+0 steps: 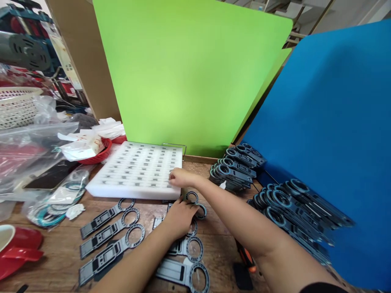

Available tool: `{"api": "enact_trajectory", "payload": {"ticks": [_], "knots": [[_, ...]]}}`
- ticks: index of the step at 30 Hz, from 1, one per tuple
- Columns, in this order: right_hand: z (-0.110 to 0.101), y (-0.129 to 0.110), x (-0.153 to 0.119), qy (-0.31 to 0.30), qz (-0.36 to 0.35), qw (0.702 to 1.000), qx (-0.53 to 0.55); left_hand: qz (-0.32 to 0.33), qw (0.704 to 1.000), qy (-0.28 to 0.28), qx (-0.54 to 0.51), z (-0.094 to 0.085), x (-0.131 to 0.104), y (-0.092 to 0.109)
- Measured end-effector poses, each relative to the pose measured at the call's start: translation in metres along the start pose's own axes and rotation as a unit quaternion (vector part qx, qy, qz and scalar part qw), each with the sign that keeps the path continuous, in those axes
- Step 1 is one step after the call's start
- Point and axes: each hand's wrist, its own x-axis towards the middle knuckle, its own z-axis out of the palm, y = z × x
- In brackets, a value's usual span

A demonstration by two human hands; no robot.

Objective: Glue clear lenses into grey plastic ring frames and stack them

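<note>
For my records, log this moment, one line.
left hand: on ringed parts | right hand: at edge of white block | stacks: by blue panel

And it's bright all over, a pale glow spreading on the green panel, a broad soft shadow (blurry-edged, too) darkening the blue panel, while wide-lens stretch skews the red cup at the left edge!

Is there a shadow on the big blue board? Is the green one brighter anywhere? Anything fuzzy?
Head view: yes, a soft shadow on the blue board; head view: the green board looks brighter toward its lower middle; head view: fine details on the white block look soft.
</note>
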Motion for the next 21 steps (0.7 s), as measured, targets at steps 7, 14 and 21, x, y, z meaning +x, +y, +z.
{"api": "enact_trajectory", "payload": {"ticks": [7, 14, 21], "knots": [[0.008, 0.045, -0.063, 0.141, 0.075, 0.986, 0.057, -0.087, 0.996, 0.018, 0.018, -0.005, -0.019, -0.015], [0.049, 0.069, -0.089, 0.107, 0.094, 0.988, 0.067, -0.103, 0.992, -0.002, 0.066, 0.004, -0.013, -0.015], [0.055, 0.07, -0.081, 0.077, 0.069, 0.994, 0.035, -0.098, 0.992, -0.028, 0.08, 0.006, -0.003, -0.014]]}}
